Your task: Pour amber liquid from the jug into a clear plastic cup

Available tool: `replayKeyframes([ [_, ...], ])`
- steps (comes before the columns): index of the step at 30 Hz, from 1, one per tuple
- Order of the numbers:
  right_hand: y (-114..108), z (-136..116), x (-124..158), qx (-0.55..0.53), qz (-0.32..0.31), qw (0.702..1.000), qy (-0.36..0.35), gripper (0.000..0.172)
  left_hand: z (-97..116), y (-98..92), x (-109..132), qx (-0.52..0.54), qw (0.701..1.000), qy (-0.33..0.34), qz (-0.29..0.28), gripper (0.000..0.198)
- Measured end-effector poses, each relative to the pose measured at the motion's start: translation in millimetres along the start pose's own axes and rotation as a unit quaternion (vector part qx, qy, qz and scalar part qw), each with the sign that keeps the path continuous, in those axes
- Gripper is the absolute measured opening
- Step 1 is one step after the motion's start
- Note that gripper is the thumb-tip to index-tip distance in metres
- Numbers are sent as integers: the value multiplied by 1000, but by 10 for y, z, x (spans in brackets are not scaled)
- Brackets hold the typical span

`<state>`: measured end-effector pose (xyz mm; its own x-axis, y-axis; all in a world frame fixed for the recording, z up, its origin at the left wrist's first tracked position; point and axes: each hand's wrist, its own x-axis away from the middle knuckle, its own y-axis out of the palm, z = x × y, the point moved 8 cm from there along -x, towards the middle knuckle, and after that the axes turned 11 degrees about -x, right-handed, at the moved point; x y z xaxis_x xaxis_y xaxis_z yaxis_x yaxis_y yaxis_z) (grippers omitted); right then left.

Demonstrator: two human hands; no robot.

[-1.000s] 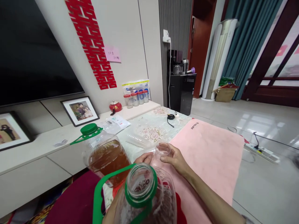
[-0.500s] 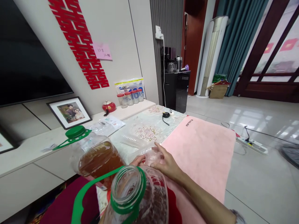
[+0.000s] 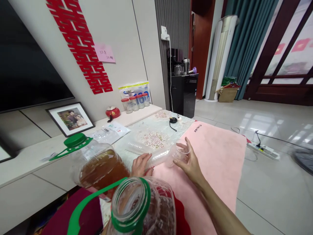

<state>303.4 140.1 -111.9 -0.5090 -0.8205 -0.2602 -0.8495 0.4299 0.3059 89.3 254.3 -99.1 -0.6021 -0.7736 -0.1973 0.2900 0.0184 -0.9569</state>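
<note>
A clear plastic cup [image 3: 180, 152] is in my right hand [image 3: 192, 164], its fingers and thumb curled around the side. Its base end points toward a row of nested clear plastic cups [image 3: 158, 157] lying on its side. My left hand [image 3: 141, 164] grips the near left end of that row. Closest to me stands a large uncapped plastic jug [image 3: 158, 209] with a green neck ring and handle. To its left is a second jug [image 3: 102, 168] with brown liquid and a green cap.
Another row of clear cups [image 3: 137, 147] lies on the flowered tablecloth [image 3: 154, 138]. A pink cloth [image 3: 215, 150] covers the right side. A black tape measure [image 3: 173, 120] lies farther back. Several red-lidded jars [image 3: 135, 102] and a framed photo [image 3: 70, 119] line the ledge.
My right hand has moved right and away from my left hand, with the clear cup in it. The row of nested cups now shows between the hands. The jugs stay put.
</note>
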Motion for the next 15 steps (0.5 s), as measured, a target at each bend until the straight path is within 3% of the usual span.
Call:
replayKeyframes([
  [5, -182, 88, -14, -9, 35, 999, 10, 133, 107, 101, -104, -39, 998, 7, -54, 86],
  [10, -137, 151, -10, 10, 12, 1000, 9, 134, 148, 129, -169, -73, 996, -26, -52, 80],
  [15, -104, 140, -57, 51, -9, 999, -5, 128, 137, -33, -76, -61, 997, -52, -5, 73],
])
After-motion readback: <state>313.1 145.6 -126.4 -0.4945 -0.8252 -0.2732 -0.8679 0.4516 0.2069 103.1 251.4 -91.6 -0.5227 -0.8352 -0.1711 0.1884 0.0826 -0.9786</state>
